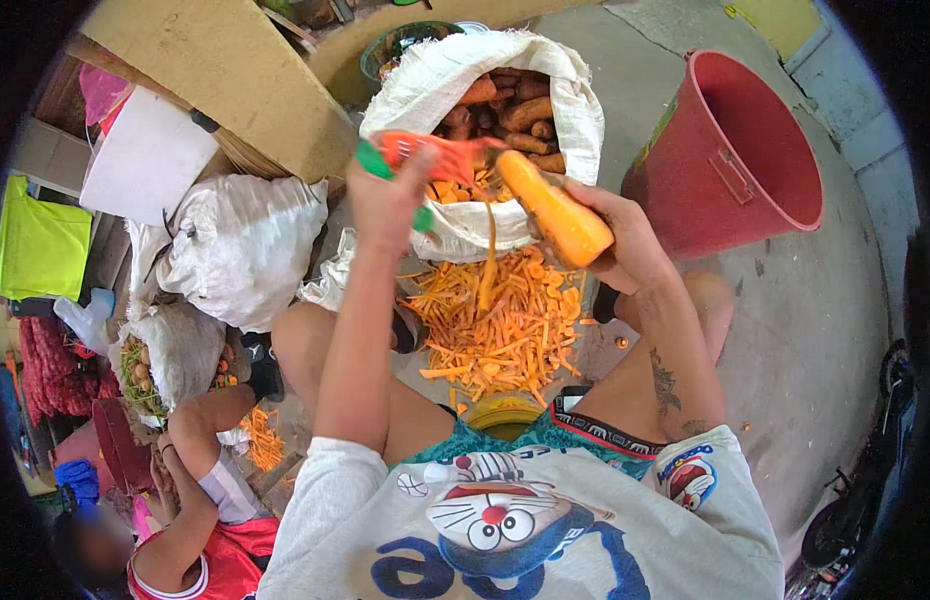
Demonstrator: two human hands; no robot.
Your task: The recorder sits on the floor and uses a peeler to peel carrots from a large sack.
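My left hand grips an orange-and-green vegetable peeler, blurred, its head close to the far end of a large carrot. In my right hand that carrot is tilted, bright orange along its top and darker along the lower side. A strip of peel hangs below the peeler. Just beyond my hands, a white woven sack with a rolled rim holds unpeeled carrots and some orange pieces. Beneath my hands a heap of carrot peelings covers the floor between my legs.
A red plastic bin stands right of the sack. To the left are stuffed white sacks and a tan board. At lower left another person sits near more peelings. A yellow container rim shows under me.
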